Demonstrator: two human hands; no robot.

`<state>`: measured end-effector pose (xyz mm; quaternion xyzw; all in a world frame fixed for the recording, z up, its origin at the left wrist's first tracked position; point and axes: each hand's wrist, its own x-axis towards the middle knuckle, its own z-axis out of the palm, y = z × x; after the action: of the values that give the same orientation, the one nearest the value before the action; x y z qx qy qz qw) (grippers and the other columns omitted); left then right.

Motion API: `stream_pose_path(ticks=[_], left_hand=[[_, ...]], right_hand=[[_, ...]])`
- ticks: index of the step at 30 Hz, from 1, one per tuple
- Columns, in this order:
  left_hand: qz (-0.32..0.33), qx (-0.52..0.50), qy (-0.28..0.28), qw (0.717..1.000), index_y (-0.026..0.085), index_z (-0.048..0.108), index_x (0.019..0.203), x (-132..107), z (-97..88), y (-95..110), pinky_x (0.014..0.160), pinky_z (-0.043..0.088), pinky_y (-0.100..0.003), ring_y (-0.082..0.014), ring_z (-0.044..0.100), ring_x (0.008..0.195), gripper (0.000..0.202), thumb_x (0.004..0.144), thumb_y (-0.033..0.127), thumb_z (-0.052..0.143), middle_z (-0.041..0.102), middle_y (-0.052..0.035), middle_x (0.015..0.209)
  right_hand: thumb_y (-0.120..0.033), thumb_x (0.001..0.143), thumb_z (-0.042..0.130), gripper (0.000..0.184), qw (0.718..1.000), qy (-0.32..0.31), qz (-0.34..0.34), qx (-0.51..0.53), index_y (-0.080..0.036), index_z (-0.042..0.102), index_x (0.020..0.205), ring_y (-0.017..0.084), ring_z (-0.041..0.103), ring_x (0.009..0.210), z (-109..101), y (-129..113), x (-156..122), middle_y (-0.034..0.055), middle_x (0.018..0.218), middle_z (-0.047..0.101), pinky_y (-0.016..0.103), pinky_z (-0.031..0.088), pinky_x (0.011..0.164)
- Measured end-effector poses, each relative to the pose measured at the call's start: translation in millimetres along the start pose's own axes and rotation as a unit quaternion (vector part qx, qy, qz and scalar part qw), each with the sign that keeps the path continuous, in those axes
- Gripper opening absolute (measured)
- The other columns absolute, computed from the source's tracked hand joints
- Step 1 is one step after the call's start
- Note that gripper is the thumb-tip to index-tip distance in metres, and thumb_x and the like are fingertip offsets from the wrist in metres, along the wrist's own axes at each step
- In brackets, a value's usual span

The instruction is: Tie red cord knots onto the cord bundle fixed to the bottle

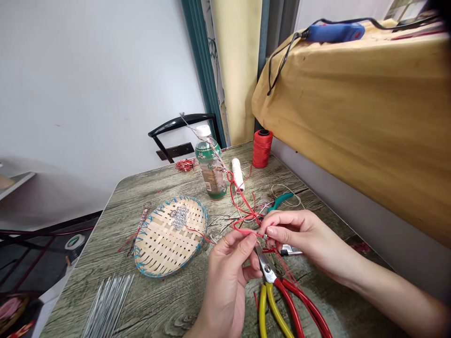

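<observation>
My left hand (227,277) and my right hand (299,234) meet over the wooden table (141,300). Both pinch a thin red cord (246,231) between thumb and fingers, the fingertips almost touching. The cord runs up and back towards a plastic bottle (211,164). Just below my hands lie pliers with yellow handles (269,300) and pliers with red handles (303,305), their jaws pointing at my fingers.
A round woven tray (155,249) with small metal pieces (179,217) lies left of my hands. Metal rods (107,305) lie at the front left. A red thread spool (262,148), a white spool (237,173) and green-handled scissors (280,201) sit behind. A yellow-covered surface (352,117) rises at right.
</observation>
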<state>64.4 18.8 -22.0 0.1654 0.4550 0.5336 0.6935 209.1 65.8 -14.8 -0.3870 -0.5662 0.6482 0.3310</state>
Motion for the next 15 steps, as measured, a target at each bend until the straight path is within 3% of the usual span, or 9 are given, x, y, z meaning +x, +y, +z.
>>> stream_pose_path(ticks=[4, 7, 11, 15], left_hand=[[0.01, -0.032, 0.011, 0.999, 0.015, 0.058, 0.072, -2.3, -6.5, -2.3, 0.047, 0.038, -0.017, -0.0055, 0.045, 0.048, 0.004, 0.074, 0.017, 0.06, 0.052, 0.0033, 0.058], [0.02, -0.033, 0.028, 0.999, 0.015, 0.057, 0.069, -3.7, -15.8, -4.4, 0.047, 0.038, -0.019, -0.0067, 0.046, 0.05, 0.005, 0.073, 0.016, 0.06, 0.051, 0.0026, 0.063], [0.023, -0.029, 0.047, 0.998, 0.015, 0.058, 0.067, -7.4, -27.7, -3.5, 0.048, 0.039, -0.02, -0.0076, 0.046, 0.051, 0.006, 0.072, 0.015, 0.057, 0.05, 0.0023, 0.065], [0.02, -0.028, 0.053, 0.998, 0.014, 0.058, 0.064, -13.7, -35.1, 0.3, 0.049, 0.039, -0.021, -0.0081, 0.046, 0.052, 0.008, 0.071, 0.014, 0.055, 0.051, 0.0011, 0.07]], right_hand=[[-0.033, 0.078, 0.059, 0.018, 0.997, 0.038, -0.045, -0.042, -0.018, 0.069, 0.078, 0.013, 0.055, 0.079, -4.2, -0.7, 1.0, 0.0028, 0.086, 0.062, 0.023, 0.042, 0.069], [-0.034, 0.078, 0.058, 0.019, 0.993, 0.08, -0.057, -0.061, -0.018, 0.069, 0.078, 0.013, 0.053, 0.076, -11.0, 0.1, 0.9, 0.0038, 0.091, 0.061, 0.022, 0.041, 0.063], [-0.036, 0.078, 0.058, 0.021, 0.987, 0.134, -0.051, -0.068, -0.018, 0.068, 0.082, 0.01, 0.047, 0.064, -22.3, 2.0, 0.8, 0.0035, 0.083, 0.06, 0.02, 0.036, 0.052], [-0.037, 0.077, 0.059, 0.021, 0.981, 0.189, -0.038, 0.008, -0.017, 0.066, 0.082, 0.007, 0.045, 0.055, -33.4, -0.2, 1.4, 0.0011, 0.068, 0.058, 0.018, 0.035, 0.046]])
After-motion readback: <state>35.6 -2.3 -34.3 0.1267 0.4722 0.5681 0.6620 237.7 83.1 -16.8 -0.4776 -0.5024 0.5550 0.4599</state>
